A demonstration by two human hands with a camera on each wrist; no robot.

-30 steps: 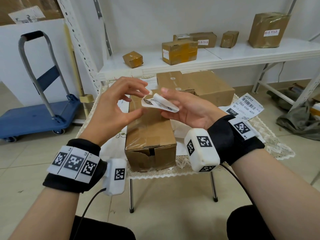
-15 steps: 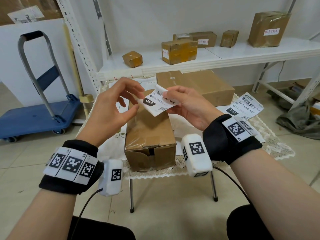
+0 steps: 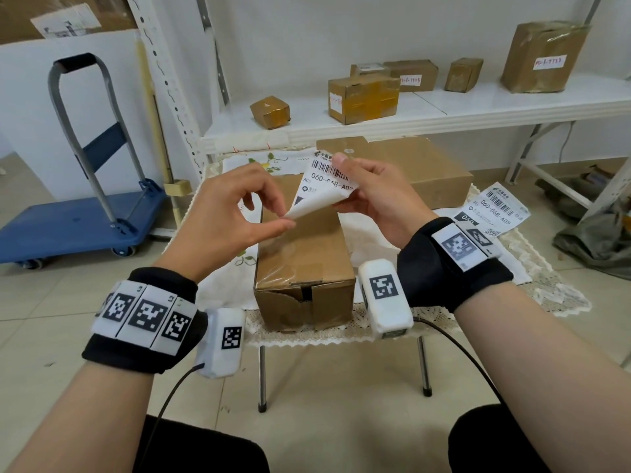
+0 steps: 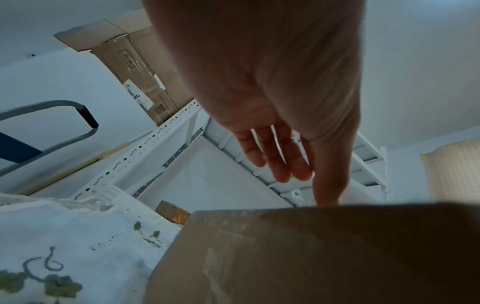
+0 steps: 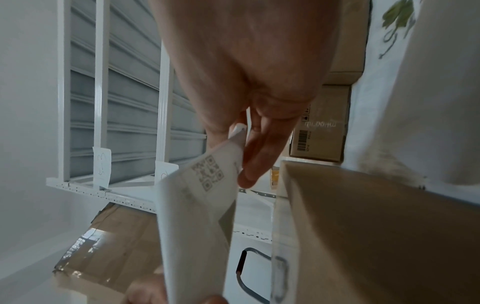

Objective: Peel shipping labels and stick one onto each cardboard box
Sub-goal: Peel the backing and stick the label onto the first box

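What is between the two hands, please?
In the head view, the shipping label spans between them: the right hand grips its top, the left hand pinches its lower corner.

White barcoded label (image 3: 327, 186) (brown box (image 3: 304, 254))

— What do we have around us?
— A white wall (image 3: 341, 25), pale floor tiles (image 3: 341, 397), a white metal shelf (image 3: 478, 110) ahead
— And at our left?
— A blue trolley (image 3: 78, 227) with a grey handle (image 3: 68, 107)
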